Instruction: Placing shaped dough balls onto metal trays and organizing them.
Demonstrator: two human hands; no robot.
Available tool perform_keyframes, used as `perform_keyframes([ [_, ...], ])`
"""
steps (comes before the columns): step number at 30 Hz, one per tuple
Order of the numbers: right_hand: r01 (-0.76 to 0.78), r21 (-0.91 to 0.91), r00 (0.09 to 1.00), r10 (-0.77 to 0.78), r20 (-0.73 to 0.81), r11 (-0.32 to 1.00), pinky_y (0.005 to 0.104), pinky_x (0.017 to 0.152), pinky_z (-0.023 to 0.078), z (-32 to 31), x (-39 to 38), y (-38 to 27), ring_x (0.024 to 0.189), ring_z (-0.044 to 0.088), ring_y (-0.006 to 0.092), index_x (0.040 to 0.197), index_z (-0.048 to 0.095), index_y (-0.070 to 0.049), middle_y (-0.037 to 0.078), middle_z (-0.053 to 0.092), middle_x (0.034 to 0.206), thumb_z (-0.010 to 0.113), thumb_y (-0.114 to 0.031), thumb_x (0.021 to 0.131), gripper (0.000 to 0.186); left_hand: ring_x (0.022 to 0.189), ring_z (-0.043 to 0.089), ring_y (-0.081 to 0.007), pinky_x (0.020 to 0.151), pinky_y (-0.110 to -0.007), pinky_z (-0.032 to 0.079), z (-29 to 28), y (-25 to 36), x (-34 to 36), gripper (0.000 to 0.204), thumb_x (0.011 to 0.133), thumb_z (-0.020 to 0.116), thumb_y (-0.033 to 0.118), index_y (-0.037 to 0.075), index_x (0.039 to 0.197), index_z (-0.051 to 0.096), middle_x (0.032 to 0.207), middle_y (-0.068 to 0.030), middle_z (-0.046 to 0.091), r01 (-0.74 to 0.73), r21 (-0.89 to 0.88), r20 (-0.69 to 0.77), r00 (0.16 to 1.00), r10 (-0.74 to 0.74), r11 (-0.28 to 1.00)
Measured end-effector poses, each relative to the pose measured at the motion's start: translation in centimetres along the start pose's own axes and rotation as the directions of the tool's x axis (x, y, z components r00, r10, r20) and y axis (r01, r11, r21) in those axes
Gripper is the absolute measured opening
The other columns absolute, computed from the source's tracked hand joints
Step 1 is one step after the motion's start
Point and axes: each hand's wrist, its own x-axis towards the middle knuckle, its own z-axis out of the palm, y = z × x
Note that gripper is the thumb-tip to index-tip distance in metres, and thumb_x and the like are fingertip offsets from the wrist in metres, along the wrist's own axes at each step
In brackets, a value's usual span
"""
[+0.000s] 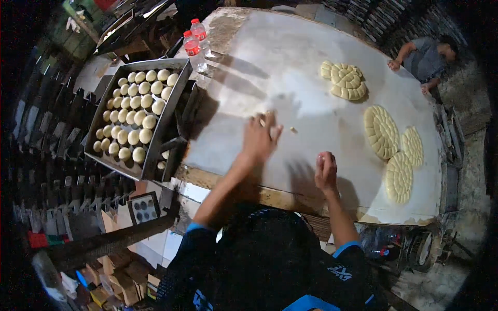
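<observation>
My left hand (261, 139) is over the middle of the pale work table (311, 44), its fingers spread and slightly bent. Whether a bit of dough lies under its fingertips, I cannot tell. A small dough scrap (293, 129) lies just to its right. My right hand (326, 173) hovers nearer the front edge with fingers curled closed; what it holds, if anything, is hidden. At the far right of the table rests a cluster of cut dough pieces (347, 81). Closer in lie a long scored dough oval (381, 132), a smaller one (413, 146) and a rounder one (399, 178).
On the left a metal tray (179, 85) holds rows of round dough balls (133, 102). Two red-capped bottles (193, 49) stand at the table's far left corner. Another person (425, 59) leans at the right edge. Cardboard boxes (122, 280) sit below left.
</observation>
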Motion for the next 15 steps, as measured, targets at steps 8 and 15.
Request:
perform_keyframes([
  [8,0.321,-0.183,0.946,-0.303,0.119,0.929,0.0461,0.080,0.041,0.5,0.1,4.9,0.087,0.048,0.0360,0.081,0.050,-0.001,0.016,0.052,0.092,0.060,-0.007,0.075,0.012,0.138,0.023,-0.0301,0.103,-0.061,0.028,12.0,-14.3,-10.2,0.070,0.082,0.058,0.047,0.011,0.139,0.042,0.145,-0.0120,0.034,-0.201,0.848,0.105,0.971,0.217,0.491],
  [15,0.247,-0.226,0.942,-0.179,0.283,0.942,0.0442,0.077,0.049,4.6,-0.3,-3.0,0.094,0.055,0.0323,0.085,0.053,-0.006,0.014,0.056,0.091,0.056,-0.014,0.079,0.011,0.129,0.035,-0.0356,0.096,-0.060,0.036,2.4,-6.7,-13.1,0.049,0.086,0.057,0.027,0.020,0.133,0.047,0.136,-0.0151,0.039,-0.007,0.321,0.345,0.932,-0.110,0.947],
])
